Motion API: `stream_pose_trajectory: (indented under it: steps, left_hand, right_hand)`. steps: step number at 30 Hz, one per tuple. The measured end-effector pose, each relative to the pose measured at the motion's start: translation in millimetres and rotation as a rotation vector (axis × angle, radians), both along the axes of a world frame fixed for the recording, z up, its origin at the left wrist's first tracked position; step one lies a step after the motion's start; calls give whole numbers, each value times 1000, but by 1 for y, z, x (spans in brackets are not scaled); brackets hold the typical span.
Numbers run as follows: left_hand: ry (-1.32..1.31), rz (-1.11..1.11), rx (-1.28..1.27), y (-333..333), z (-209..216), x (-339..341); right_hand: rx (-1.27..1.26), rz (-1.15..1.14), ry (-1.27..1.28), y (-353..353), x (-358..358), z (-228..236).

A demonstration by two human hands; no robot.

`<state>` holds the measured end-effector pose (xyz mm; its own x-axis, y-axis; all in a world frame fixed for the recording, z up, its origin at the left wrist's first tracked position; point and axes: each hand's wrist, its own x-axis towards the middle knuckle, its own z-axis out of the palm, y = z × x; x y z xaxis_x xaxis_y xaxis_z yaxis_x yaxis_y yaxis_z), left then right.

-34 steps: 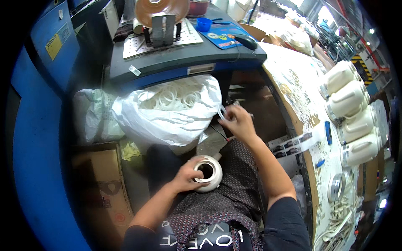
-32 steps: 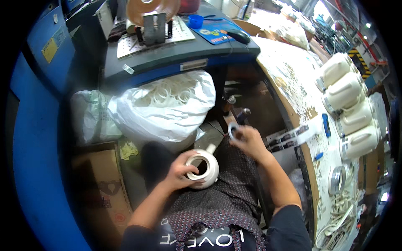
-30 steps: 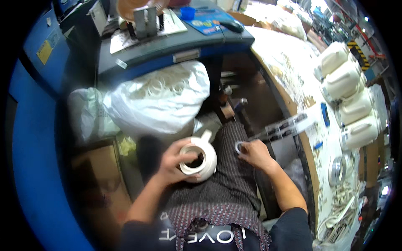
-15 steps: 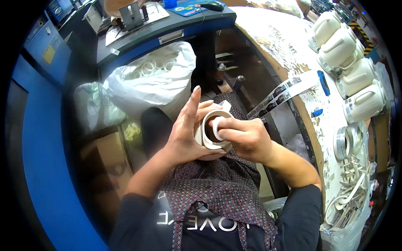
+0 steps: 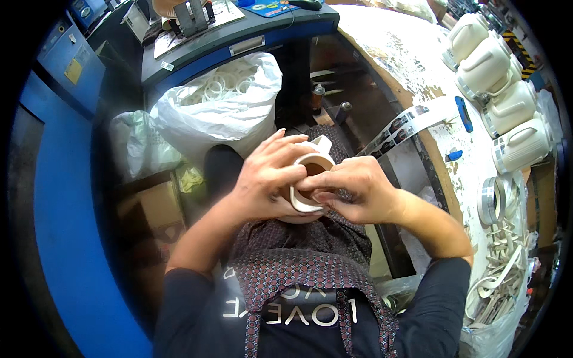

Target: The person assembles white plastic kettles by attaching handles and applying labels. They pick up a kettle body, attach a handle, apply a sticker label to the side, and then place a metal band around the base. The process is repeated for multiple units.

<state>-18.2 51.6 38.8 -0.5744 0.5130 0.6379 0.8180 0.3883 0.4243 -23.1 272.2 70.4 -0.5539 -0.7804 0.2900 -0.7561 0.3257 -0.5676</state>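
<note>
A cream plastic jug body (image 5: 324, 144), with a spout-like lip, stands open end up above my lap. My left hand (image 5: 265, 176) is wrapped round its left side, with the thumb and fingertips at the rim. My right hand (image 5: 367, 188) reaches over the right edge, its thumb and forefinger pinched together down in the mouth. What those fingers grip, if anything, is hidden; the white ring seen earlier does not show plainly. A patterned apron (image 5: 298, 262) covers my lap under the jug body.
Ahead stands a white sack (image 5: 224, 122) of white rings. On the worn white table (image 5: 400, 56) at right are finished cream jugs (image 5: 522, 143), a blue cutter (image 5: 463, 113), a tape roll (image 5: 490, 201) and cream strips (image 5: 498, 280). A sticker strip (image 5: 397, 128) hangs off its edge.
My right fingers have gone deeper into the jug's mouth, and the white ring they pinched has dropped from sight. My left fingers, raised before, have closed over the rim.
</note>
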Motion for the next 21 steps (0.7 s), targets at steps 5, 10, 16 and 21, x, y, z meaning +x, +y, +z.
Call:
stream_pose_trajectory:
  steps: [5,10,16,21]
  left_hand:
    - [-412,57,832,-76,-11,-55]
    - [-1021,185,1336,-148,-52,-108]
    - [-1061,174,709,-162,-51,-140]
    - [271,478,903,-239,46,-291]
  right_hand:
    - [-108,50,91,11,-9,-3]
    - [-37,-117,376,31,-41,-85]
    - [-770,-678,-697,64,-78,-139]
    - [-1438,-432,-1026,45,-165,-114]
